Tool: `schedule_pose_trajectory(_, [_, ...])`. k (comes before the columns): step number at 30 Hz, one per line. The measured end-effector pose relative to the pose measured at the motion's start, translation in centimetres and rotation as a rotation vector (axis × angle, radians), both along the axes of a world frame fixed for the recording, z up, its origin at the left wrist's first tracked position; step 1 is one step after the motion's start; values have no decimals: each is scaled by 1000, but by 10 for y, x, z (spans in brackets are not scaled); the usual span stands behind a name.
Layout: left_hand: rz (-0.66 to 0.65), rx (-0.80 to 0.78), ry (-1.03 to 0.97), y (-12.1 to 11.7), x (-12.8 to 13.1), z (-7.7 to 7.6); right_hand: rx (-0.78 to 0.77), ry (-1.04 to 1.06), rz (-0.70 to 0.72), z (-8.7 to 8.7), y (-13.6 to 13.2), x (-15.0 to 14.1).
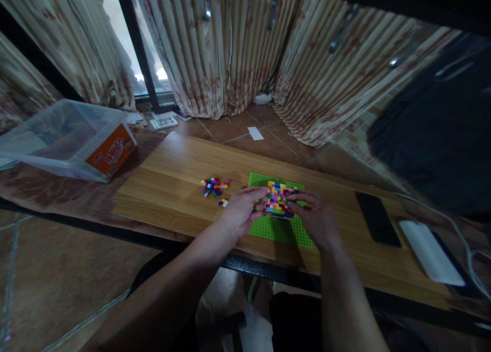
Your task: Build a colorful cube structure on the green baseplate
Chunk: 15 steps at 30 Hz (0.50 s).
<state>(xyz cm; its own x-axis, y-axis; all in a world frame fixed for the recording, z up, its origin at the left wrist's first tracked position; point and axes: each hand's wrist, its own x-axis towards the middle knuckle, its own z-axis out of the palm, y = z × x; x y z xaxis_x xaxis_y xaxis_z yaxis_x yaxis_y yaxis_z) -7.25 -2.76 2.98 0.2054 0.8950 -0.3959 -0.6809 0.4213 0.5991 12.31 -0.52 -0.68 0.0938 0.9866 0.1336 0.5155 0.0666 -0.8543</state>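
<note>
A block of many-coloured toy building bricks (278, 197) is held over a green studded baseplate (268, 230). My left hand (245, 207) grips its left side, with the thumb near the top left corner. At the right side of the block, my right hand (312, 211) has its fingers bent against the edge. Whether those fingers also hold a single small brick I cannot make out. Left of my left hand lies a small pile of loose bricks (213, 186), with a few stray bricks (223, 203) just in front of it.
The wooden board (164, 188) lies on a low table. A clear plastic bin (72, 137) with an orange label stands at the left. To the right are a black phone (378, 219), a white slab-shaped device (431, 252) and a white cable (456, 221). Curtains (218, 60) hang behind.
</note>
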Motion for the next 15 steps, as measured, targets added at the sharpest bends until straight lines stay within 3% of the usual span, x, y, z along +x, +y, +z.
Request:
schedule_pose_trajectory(11, [-4, -24, 20, 1, -1, 3, -249, 426, -69, 5, 3, -7])
schedule_pose_trajectory(15, [0, -42, 23, 1, 0, 3, -273, 478, -80, 7, 2, -10])
